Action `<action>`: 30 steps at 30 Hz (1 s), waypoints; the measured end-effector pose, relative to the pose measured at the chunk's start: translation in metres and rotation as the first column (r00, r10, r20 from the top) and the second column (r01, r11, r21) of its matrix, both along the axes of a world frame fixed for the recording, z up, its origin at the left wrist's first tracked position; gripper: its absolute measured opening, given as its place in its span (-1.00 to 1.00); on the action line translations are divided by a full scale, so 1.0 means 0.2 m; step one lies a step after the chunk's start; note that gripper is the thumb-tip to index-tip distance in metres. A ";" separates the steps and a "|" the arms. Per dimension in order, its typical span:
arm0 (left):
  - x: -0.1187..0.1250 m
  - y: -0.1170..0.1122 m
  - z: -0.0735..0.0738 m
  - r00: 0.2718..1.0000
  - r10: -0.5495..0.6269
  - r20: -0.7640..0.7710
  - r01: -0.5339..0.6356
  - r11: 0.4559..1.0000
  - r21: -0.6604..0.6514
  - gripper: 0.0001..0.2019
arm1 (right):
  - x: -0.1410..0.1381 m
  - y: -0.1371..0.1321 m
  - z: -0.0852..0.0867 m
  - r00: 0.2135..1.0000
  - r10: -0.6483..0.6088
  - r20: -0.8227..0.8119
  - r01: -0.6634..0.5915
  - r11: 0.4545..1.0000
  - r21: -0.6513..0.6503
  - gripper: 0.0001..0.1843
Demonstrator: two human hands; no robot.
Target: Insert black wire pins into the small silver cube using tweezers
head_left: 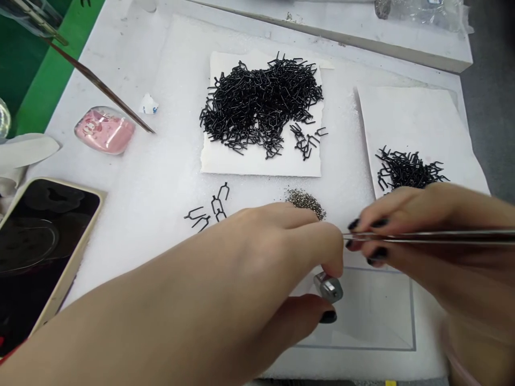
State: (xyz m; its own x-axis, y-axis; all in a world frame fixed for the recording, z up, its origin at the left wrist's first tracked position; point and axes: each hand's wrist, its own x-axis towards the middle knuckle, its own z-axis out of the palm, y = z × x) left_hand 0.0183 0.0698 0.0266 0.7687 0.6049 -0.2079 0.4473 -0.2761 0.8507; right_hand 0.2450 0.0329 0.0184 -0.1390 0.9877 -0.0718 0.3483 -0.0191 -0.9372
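My left hand reaches across the white foam pad, fingers pinched on a small grey metal cylinder standing on a clear plate. My right hand is closed on metal tweezers, whose tips point left and meet my left fingertips. Just behind the hands lies a small heap of tiny metallic bits. A few loose black wire clips lie left of my left hand.
A big pile of black clips rests on a white sheet at centre back; a smaller pile on a sheet at right. A phone, a pink case and a long thin rod lie at left.
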 end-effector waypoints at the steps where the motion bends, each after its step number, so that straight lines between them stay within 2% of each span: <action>1: 0.00 0.00 0.01 1.000 0.003 -0.017 -0.003 1.000 -0.022 -0.77 | 0.01 0.02 -0.01 0.999 0.034 0.041 -0.033 0.999 -0.012 -0.86; 4: 0.01 0.00 0.05 0.996 0.019 -0.085 -0.027 0.996 -0.090 -0.73 | 0.03 0.06 -0.04 0.993 0.012 0.113 -0.007 0.999 -0.042 -0.90; 7: 0.01 0.00 0.06 0.992 0.014 -0.123 -0.023 0.997 -0.073 -0.73 | 0.02 0.06 -0.06 0.989 -0.046 0.143 0.053 0.998 -0.042 -0.90; 11: 0.00 0.00 0.02 0.998 -0.002 -0.066 0.003 1.000 0.007 -0.81 | 0.00 0.06 -0.07 0.987 -0.057 0.151 0.065 0.997 -0.044 -0.87; 15: -0.01 0.01 -0.01 0.999 -0.020 -0.037 0.021 0.999 0.034 -0.89 | 0.00 0.05 -0.06 0.984 -0.042 0.176 0.053 0.997 -0.061 -0.86; 23: 0.00 0.01 -0.01 0.999 0.001 -0.034 0.001 0.999 0.037 -0.88 | 0.00 0.06 -0.07 0.983 -0.019 0.185 0.027 0.999 -0.039 -0.85; 30: 0.00 0.01 -0.01 1.000 -0.004 -0.014 0.005 1.000 0.024 -0.89 | 0.00 0.05 -0.05 0.985 -0.044 0.170 0.051 0.998 -0.037 -0.87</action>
